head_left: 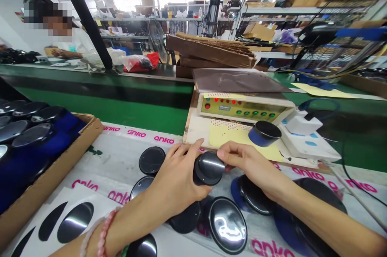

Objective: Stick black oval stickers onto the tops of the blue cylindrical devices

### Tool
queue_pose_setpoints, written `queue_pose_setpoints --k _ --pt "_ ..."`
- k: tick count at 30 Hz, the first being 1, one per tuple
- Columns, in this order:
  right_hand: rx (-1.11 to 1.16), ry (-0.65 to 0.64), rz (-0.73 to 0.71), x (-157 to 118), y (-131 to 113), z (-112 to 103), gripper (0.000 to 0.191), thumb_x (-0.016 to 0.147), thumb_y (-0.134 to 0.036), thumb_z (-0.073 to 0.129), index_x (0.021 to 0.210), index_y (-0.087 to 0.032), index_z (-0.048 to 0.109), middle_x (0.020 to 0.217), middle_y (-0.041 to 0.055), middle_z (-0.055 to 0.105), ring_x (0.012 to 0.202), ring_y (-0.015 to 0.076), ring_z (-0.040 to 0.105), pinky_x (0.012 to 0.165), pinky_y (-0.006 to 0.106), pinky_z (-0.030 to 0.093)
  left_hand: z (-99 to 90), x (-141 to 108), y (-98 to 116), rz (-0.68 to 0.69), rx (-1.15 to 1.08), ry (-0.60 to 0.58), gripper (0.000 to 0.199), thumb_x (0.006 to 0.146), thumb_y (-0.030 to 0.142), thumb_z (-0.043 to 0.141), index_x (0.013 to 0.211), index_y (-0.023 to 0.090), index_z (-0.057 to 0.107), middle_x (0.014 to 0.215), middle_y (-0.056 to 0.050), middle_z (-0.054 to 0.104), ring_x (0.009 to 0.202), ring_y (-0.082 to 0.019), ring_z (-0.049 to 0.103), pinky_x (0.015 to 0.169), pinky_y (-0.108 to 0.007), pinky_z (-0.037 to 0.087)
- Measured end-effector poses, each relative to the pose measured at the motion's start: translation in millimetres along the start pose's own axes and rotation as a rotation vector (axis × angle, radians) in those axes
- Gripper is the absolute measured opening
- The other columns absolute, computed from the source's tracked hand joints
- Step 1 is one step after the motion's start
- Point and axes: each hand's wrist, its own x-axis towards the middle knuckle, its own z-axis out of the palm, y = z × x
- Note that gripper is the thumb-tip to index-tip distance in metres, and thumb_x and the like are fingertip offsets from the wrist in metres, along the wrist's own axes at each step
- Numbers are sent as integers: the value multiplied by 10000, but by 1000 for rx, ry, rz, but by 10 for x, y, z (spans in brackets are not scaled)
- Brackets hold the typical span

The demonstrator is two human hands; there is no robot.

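Observation:
My left hand [178, 172] is wrapped around a dark round can-like part [199, 174], its flat end turned up toward me. Over that end lies a glossy black round sticker [211, 164], slightly off-centre. The thumb and forefinger of my right hand [242, 158] pinch the sticker's right edge. Around my hands on the covered table stand several similar parts, among them a shiny-topped one [228, 224] and a tilted blue-sided one [256, 194]. At the lower left, a white sheet [45, 200] carries black round stickers like the one I hold.
A cardboard box [87, 136] of blue, black-topped parts stands at left. Ahead sits a control box [248, 108] with lit red lights, and a blue-sided part [264, 133] before it. Stacked cardboard [211, 51] lies behind. Across the green bench [145, 108] another person sits.

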Motion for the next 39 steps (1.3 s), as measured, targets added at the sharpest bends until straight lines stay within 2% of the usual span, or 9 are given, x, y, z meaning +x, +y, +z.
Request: queue_pose_setpoints --k 6,17,21,27,39 --pt "-114 8 -65 12 30 26 282 732 -466 604 695 -189 569 719 5 546 721 170 481 679 302 359 7 2 -4 7 19 4 878 628 252 738 1376 153 290 1189 -115 618 1190 -291 479 1050 -490 304" --pt "-382 83 -237 -33 88 86 262 843 -422 478 703 -206 523 773 26 561 754 190 527 689 321 398 26 2 -24 -2 38 15 880 619 250 760 1370 150 312 1195 -113 602 1213 -293 459 1058 -479 314" --pt "-431 123 -287 -50 98 109 243 872 -382 461 703 -214 506 766 15 555 729 174 525 658 300 398 27 9 -24 11 36 27 859 626 261 752 1359 196 310 1187 -100 606 1205 -296 476 1045 -494 325" --pt "-509 171 -332 -55 84 142 216 876 -318 471 686 -215 481 742 2 543 667 151 502 589 274 375 27 -6 -27 22 48 28 851 633 260 741 1359 175 305 1196 -108 600 1209 -283 476 1058 -475 312" --pt "-551 195 -355 -67 96 156 172 867 -265 469 702 -218 459 757 12 544 691 159 523 618 284 397 46 10 -35 20 46 39 851 636 253 728 1365 166 296 1178 -96 612 1196 -287 480 1053 -465 316"
